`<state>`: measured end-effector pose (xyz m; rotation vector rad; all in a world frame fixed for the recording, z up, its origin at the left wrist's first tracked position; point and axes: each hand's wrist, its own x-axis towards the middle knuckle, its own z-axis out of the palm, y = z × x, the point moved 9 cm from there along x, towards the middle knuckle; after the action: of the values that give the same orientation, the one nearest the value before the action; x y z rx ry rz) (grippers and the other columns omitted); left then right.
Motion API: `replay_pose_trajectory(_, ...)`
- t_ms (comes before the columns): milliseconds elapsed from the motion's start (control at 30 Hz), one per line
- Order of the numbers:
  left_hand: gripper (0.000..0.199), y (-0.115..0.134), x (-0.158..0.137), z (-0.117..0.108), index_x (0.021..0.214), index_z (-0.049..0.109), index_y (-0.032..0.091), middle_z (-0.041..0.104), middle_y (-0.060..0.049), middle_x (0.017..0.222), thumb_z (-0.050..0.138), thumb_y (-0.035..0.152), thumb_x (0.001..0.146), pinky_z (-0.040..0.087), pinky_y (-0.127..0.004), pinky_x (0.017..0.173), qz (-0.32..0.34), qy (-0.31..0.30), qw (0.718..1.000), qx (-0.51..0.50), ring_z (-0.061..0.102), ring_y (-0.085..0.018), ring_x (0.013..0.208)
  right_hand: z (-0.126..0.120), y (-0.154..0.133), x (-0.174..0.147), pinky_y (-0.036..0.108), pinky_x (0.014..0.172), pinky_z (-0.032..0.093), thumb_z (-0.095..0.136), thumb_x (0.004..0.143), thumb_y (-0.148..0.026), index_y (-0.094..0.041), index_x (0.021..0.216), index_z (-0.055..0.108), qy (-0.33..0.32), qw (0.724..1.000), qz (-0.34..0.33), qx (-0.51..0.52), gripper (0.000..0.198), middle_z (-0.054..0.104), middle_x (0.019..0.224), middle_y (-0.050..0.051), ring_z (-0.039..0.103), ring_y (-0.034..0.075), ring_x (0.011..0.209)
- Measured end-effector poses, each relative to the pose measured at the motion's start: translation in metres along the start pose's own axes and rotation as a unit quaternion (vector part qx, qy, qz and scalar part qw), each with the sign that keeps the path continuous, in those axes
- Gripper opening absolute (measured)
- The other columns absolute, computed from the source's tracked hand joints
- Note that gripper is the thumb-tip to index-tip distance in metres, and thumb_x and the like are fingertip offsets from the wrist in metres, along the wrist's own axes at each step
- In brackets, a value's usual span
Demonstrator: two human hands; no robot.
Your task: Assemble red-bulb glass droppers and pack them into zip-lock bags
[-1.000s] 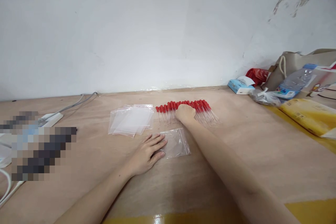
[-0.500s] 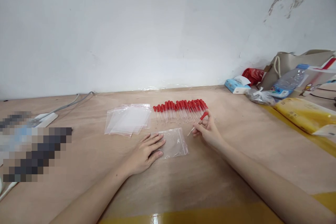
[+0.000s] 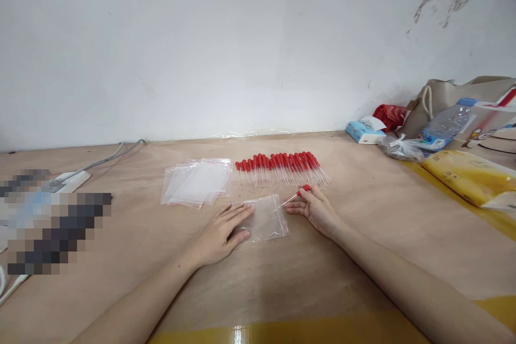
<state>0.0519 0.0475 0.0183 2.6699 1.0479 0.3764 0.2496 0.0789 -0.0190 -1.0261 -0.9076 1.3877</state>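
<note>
A clear zip bag [image 3: 264, 221] lies on the table, its zip edge facing right. My left hand [image 3: 223, 234] rests flat across the bag's left part, fingers stretched out. Pinched in my right hand [image 3: 320, 212] is a dropper [image 3: 303, 188] with a red rubber bulb and a thin clear tube. Its tip points left, at the zip edge of the bag; whether it has passed inside I cannot tell. Behind the hands, several more red-bulbed droppers [image 3: 282, 162] lie side by side in a row, bulbs toward the wall. A fanned pile of zip bags [image 3: 197, 183] sits left of that row.
On the right are a yellow tissue pack [image 3: 467, 174], a plastic bottle [image 3: 447, 126], a knotted plastic bag [image 3: 400, 147], a blue tissue pack [image 3: 363, 132] and a grey bag [image 3: 439, 97]. A power strip [image 3: 72, 181] with a cable lies left, near a pixelated area.
My right hand has moved slightly, bringing the dropper left so its tip has reached the bag's zip edge. My left hand stays in place on the bag.
</note>
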Motion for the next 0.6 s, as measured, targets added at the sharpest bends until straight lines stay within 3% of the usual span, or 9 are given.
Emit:
replay_pose_trajectory(133, 0.050, -0.001, -0.001, 0.001, 0.135, 0.026, 0.028, 0.035, -0.001, 0.137, 0.038, 0.040, 0.088, 0.023, -0.042, 0.106, -0.005, 0.001, 1.000, 0.009, 0.029, -0.019, 0.128, 0.006, -0.007, -0.004, 0.028, 0.063, 0.047, 0.061, 0.068, -0.034, -0.018, 0.077, 0.053, -0.072, 0.981, -0.040, -0.173, 0.020, 0.059, 0.072, 0.000, 0.057, 0.012, 0.062)
replay_pose_trajectory(233, 0.050, -0.002, -0.001, 0.003, 0.135, 0.025, 0.027, 0.035, 0.000, 0.138, 0.037, 0.040, 0.089, 0.021, -0.040, 0.107, -0.006, -0.006, 1.000, 0.013, 0.028, -0.018, 0.128, 0.018, -0.013, -0.009, 0.024, 0.054, 0.041, 0.061, 0.069, -0.033, -0.018, 0.083, 0.063, -0.134, 0.927, -0.099, -0.337, 0.021, 0.055, 0.067, -0.001, 0.049, 0.009, 0.056)
replay_pose_trajectory(333, 0.048, 0.000, 0.000, 0.002, 0.135, 0.026, 0.027, 0.035, -0.001, 0.137, 0.036, 0.040, 0.089, 0.022, -0.041, 0.107, 0.000, -0.006, 1.000, 0.009, 0.028, -0.019, 0.128, 0.028, -0.019, -0.013, 0.022, 0.051, 0.037, 0.060, 0.070, -0.030, -0.020, 0.088, 0.066, -0.142, 0.890, -0.158, -0.404, 0.021, 0.053, 0.069, -0.001, 0.043, 0.008, 0.054)
replay_pose_trajectory(433, 0.046, 0.002, 0.001, 0.001, 0.134, 0.028, 0.028, 0.035, -0.001, 0.137, 0.035, 0.039, 0.090, 0.020, -0.042, 0.107, 0.007, -0.007, 1.000, 0.005, 0.029, -0.019, 0.128, 0.031, -0.014, -0.011, 0.021, 0.050, 0.036, 0.062, 0.069, -0.029, -0.020, 0.089, 0.065, -0.135, 0.892, -0.146, -0.407, 0.022, 0.052, 0.066, -0.002, 0.042, 0.008, 0.053)
replay_pose_trajectory(600, 0.045, 0.002, 0.001, 0.002, 0.133, 0.029, 0.029, 0.034, -0.001, 0.138, 0.034, 0.038, 0.090, 0.019, -0.041, 0.107, 0.006, -0.014, 1.000, 0.007, 0.028, -0.017, 0.128, 0.028, -0.003, -0.008, 0.023, 0.053, 0.040, 0.060, 0.071, -0.035, -0.019, 0.089, 0.060, -0.148, 0.934, -0.099, -0.310, 0.024, 0.054, 0.065, -0.002, 0.048, 0.010, 0.058)
